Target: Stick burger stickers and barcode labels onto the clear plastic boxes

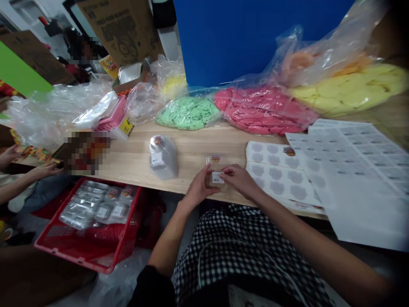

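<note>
A clear plastic package (210,161) lies at the table's front edge, with a colourful logo sticker (215,158) near its top. My left hand (197,191) grips the package's left side, thumb and fingers around it. On its front is a white barcode label (217,177). My right hand (239,181) pinches this label at its right edge; I cannot tell how much of it is stuck down. Left of my hands stands a row of similar clear packages (163,157), the front one bearing a logo and a barcode label.
Logo sticker sheets (275,168) and white label sheets (351,170) lie on the right, overhanging the edge. Bags of green (188,113), pink (262,110) and yellow pieces (354,91) line the back. A red basket (110,264) of packages stands lower left, near another person's hands (41,175).
</note>
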Demonstrator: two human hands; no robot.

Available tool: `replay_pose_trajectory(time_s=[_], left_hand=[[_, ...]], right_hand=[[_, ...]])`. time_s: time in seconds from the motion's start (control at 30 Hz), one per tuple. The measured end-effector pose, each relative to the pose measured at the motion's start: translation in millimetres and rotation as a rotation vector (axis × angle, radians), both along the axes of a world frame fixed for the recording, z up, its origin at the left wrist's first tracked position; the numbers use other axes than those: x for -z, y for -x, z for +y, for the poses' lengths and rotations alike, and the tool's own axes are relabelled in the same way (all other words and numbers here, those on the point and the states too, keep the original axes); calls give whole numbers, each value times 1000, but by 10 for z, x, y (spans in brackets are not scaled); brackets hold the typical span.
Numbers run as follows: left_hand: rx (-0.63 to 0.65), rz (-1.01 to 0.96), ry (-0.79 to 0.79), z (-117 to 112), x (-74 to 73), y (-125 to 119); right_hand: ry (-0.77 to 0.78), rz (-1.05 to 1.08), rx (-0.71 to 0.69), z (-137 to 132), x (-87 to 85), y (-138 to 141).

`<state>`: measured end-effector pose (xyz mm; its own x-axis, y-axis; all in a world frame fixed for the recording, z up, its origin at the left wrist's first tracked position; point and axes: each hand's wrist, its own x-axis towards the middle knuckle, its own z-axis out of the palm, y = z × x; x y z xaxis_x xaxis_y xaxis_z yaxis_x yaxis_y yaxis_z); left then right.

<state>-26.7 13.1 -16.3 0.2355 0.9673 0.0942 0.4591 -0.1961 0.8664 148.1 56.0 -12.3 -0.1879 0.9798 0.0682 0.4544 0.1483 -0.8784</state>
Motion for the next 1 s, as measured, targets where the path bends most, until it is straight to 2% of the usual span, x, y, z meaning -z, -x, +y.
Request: replay_pose_trajectory(time_s=[0.37,0.7,0.83,0.9,1.0], left_hand=[[18,-3,-15,11,51,25],[6,24,-60,9,44,12],[-2,1,-58,6,35,10],[5,-12,-55,8,43,12],[1,-6,-52,-5,52,1]], right_hand=[[-26,-50,-15,7,34,8],[-156,-140,-39,-19,142,50],[-281,-191,58,-46,233,122],[-287,-188,115,-27,270,150],[-248,-131,100,-1,248,148]])
